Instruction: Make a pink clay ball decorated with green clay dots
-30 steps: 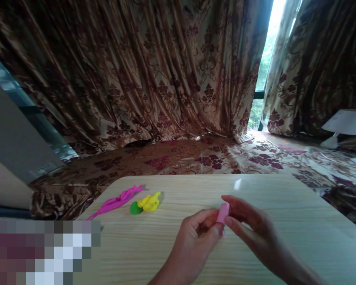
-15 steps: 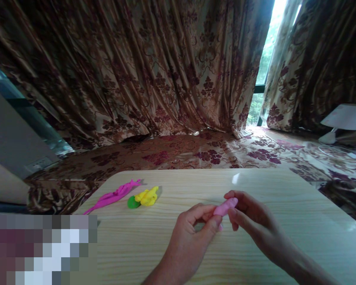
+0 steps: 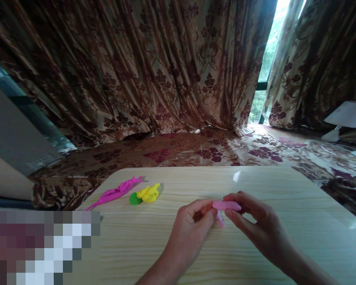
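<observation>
Over the bench (image 3: 178, 245), the left hand (image 3: 192, 226) and right hand (image 3: 256, 225) pinch opposite ends of the light pink piece (image 3: 226, 205), seemingly to steady and shape it, with the yellow lump (image 3: 149, 193) set aside, perhaps for working room.

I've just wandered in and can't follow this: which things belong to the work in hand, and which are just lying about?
In the work:
pink piece, between left hand and right hand
small pink bit, by the left fingers

Lying about:
magenta piece, yellow piece, green piece: untouched, though perhaps more material
lamp
curtain
</observation>
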The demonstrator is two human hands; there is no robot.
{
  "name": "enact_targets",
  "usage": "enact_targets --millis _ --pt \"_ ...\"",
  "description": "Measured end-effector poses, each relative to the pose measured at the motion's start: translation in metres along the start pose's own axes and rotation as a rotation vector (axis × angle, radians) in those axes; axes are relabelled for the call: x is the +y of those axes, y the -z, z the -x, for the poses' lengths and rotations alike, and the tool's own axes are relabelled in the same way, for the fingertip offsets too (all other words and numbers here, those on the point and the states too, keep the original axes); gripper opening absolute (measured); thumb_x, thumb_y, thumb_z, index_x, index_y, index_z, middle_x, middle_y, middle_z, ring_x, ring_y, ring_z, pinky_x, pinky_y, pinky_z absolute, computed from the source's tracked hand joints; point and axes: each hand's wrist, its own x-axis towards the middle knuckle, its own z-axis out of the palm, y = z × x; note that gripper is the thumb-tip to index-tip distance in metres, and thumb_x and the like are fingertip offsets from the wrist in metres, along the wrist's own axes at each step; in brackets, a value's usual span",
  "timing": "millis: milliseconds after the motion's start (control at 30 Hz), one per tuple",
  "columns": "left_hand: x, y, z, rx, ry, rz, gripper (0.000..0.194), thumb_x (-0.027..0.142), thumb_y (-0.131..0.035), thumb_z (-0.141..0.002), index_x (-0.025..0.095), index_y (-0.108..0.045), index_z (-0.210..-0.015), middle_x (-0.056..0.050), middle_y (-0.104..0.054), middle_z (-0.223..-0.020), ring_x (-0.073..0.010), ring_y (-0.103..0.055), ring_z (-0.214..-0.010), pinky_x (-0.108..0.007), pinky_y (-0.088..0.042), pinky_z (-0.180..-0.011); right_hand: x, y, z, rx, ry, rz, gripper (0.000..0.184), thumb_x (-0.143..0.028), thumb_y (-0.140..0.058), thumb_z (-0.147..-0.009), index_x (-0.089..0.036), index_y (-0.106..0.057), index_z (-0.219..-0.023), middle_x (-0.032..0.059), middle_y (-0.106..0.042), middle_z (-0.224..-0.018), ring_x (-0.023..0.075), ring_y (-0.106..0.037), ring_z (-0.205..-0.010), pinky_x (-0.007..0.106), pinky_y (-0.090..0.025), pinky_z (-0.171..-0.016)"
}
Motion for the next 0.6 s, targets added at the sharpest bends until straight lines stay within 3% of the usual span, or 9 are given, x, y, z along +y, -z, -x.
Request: enact_targets --millis 133,333,600 --pt "0.002 0.007 0.001 -0.073 -0.070 -0.210 0.021 0.024 -0.051 -0.083 0.018 -0.071 -0.083 -0.004 -0.064 -0.081 -0.0166 -0.058 -0.079 -0.026 -0.042 -0.072 -0.002 0.001 -0.002 -0.029 0.007 0.057 0.013 -0.024 -0.056 -0.084 -0.020 -0.061 -0.095 0.0022 -0.061 -0.083 0.0149 -0.057 -0.074 0.026 -0.046 -0.063" --pt "0.003 0.023 -0.001 -0.085 -0.098 -0.411 0.021 0.020 -0.050 -0.081 0.020 -0.071 -0.084 -0.003 -0.062 -0.080 -0.0151 -0.057 -0.077 -0.024 -0.041 -0.070 -0.002 -0.003 0.006 -0.377 -0.010 0.382 0.013 -0.013 -0.052 -0.081 -0.019 -0.057 -0.070 -0.0027 -0.055 -0.062 0.0107 -0.047 -0.055 0.023 -0.034 -0.052" --pt "-0.002 0.023 0.003 -0.275 -0.003 -0.305 0.020 0.024 -0.052 -0.079 0.017 -0.071 -0.079 -0.001 -0.066 -0.073 -0.0154 -0.057 -0.072 -0.023 -0.041 -0.065 0.001 -0.014 0.010 -0.418 0.020 0.471 0.010 -0.012 -0.050 -0.083 -0.019 -0.055 -0.078 -0.0011 -0.058 -0.070 0.0113 -0.050 -0.060 0.024 -0.033 -0.056"
